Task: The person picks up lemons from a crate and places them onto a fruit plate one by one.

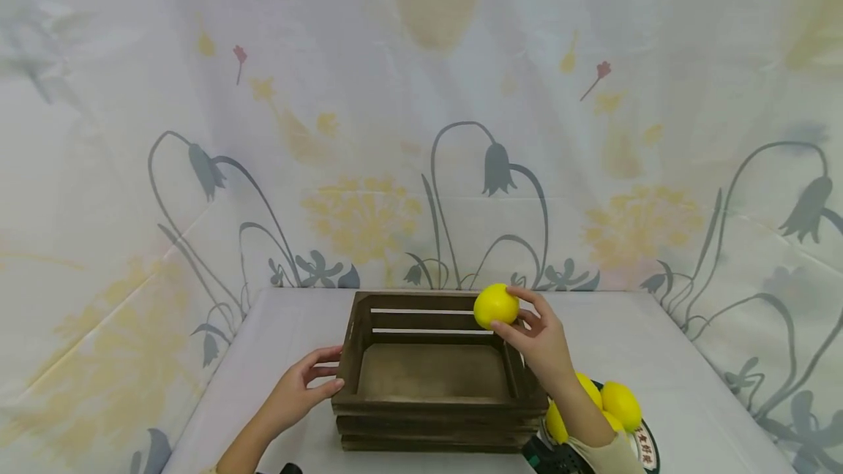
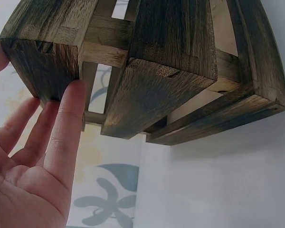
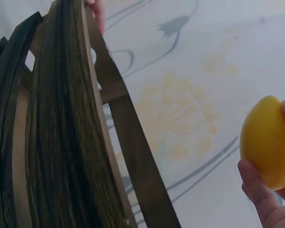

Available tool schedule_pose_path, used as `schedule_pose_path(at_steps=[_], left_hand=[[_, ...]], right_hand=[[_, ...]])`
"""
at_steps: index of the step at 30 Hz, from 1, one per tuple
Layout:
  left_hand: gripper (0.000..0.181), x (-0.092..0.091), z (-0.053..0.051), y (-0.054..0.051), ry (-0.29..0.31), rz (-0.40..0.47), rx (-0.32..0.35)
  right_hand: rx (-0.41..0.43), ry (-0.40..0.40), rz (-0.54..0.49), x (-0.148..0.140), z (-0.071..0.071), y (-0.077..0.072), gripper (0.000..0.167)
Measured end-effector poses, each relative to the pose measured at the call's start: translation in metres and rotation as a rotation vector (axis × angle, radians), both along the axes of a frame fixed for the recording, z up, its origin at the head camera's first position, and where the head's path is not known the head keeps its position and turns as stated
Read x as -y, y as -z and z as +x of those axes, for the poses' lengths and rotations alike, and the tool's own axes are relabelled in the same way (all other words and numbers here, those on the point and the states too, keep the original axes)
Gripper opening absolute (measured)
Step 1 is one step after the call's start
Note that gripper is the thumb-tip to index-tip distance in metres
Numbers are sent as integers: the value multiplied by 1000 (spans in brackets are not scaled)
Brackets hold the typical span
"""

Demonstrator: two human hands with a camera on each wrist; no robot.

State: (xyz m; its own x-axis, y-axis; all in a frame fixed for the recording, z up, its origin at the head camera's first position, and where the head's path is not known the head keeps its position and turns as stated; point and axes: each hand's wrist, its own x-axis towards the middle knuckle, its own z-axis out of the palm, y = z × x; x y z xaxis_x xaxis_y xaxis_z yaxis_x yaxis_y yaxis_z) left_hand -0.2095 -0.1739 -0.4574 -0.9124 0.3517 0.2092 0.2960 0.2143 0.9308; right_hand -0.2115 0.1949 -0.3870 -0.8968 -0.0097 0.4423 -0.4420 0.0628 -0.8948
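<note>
A dark brown slatted wooden crate stands on the white table, its open top showing a bare floor. My left hand touches the crate's left side near the front corner; in the left wrist view its fairly straight fingers lie against the top slat's end. My right hand pinches a yellow lemon between thumb and fingers, above the crate's back right part. In the right wrist view the lemon shows its oval shape, beside the crate.
To the right of the crate, several more lemons lie on a plate with a dark rim and printed characters, partly hidden by my right forearm. A white curtain with flower prints hangs behind and beside the table.
</note>
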Motion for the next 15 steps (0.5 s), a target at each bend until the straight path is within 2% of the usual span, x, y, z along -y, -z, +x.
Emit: schedule_pose_path(at_steps=[4, 15], left_hand=[[51, 0, 1, 0, -4, -1, -1], [50, 0, 0, 2, -6, -2, -7]], right_hand=[[-27, 32, -15, -5, 3, 4, 50], [11, 102, 16, -24, 14, 14, 50]])
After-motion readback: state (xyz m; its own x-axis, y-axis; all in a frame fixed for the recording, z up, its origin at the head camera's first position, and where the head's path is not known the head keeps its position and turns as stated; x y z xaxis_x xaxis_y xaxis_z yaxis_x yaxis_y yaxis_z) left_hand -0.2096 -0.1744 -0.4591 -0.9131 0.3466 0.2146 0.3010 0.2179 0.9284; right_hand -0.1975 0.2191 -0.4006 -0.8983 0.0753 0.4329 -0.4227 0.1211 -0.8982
